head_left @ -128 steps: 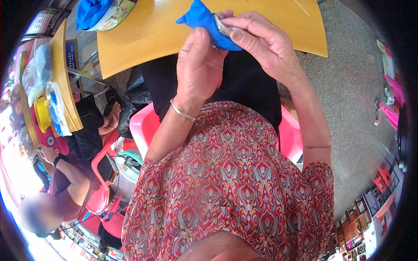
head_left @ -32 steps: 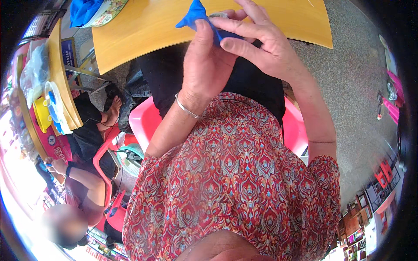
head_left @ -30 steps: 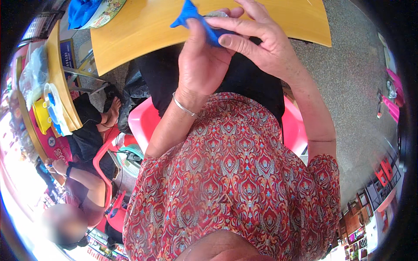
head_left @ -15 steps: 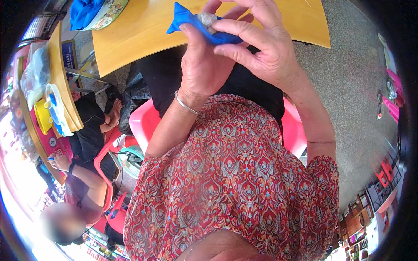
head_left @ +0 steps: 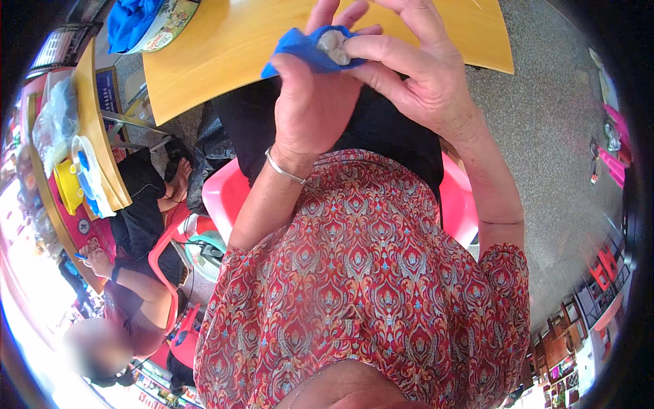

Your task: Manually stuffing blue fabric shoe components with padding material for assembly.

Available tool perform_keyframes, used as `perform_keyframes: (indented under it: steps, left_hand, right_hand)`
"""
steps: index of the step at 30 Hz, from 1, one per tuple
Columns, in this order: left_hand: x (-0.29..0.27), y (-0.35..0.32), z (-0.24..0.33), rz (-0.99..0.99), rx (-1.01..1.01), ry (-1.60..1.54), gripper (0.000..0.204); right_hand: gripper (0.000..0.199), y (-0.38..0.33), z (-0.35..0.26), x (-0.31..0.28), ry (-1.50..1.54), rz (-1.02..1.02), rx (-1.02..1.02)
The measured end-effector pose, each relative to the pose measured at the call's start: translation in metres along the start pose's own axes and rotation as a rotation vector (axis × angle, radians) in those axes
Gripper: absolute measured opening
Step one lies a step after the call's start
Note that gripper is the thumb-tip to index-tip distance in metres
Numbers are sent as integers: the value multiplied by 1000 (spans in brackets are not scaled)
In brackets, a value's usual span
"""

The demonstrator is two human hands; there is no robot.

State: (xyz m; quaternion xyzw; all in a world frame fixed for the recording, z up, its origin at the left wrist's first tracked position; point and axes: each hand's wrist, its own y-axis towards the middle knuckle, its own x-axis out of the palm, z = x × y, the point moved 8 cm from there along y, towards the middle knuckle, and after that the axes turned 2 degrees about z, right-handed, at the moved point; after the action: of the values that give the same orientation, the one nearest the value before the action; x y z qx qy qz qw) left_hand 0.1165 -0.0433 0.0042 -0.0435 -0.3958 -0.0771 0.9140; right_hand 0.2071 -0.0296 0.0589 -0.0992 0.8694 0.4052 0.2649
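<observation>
The person's left hand [head_left: 313, 102] is closed around a bunched blue cloth [head_left: 300, 51], its back turned to the camera and a thin silver bangle [head_left: 283, 167] sitting on the wrist just below it. The cloth sticks out above and to the left of that hand. Nestled in the cloth, right between the two hands, is a small grey, rounded object [head_left: 334, 46]; what it is cannot be told. The right hand [head_left: 422, 75] presses in from the other side, its thumb and forefinger pinching the cloth beside the grey object while the remaining fingers are spread upward. Both hands touch each other and are held above the near edge of a yellow wooden surface [head_left: 225, 48].

Well to the left of the hands, at the far corner of that surface, lies a round tin [head_left: 163, 27] with more blue fabric [head_left: 133, 20] piled in it. Below the hands are the person's black lap and red patterned blouse [head_left: 361, 286], and a pink plastic chair [head_left: 225, 194] shows on either side. Far to the lower left, another person in dark clothes [head_left: 139, 218] sits at a second surface [head_left: 95, 136] holding yellow and blue containers [head_left: 75, 180].
</observation>
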Motion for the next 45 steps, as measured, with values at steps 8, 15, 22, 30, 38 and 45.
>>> perform_keyframes:
  steps: [8, 15, 22, 30, 38, 45]
  left_hand:
    - [-37, -3, 40, 151, 131, 409, 30]
    - [-31, 4, 50, 134, 161, 783, 20]
    - [-37, 8, 36, 98, 12, 899, 29]
    - [-26, 6, 45, 189, 95, 951, 28]
    - [-9, 7, 43, 137, 107, 1143, 26]
    - [-10, 9, 43, 97, 222, 1241, 29]
  right_hand:
    - [16, 0, -3, -14, 61, 14, 47]
    - [20, -9, 3, -2, -71, 20, -119]
    - [27, -11, 11, 3, 17, 26, -20]
    - [21, -3, 30, 5, 214, -89, 272]
    - [8, -16, 45, 7, 984, 404, -108]
    - [5, -26, 49, 7, 1026, 423, -46]
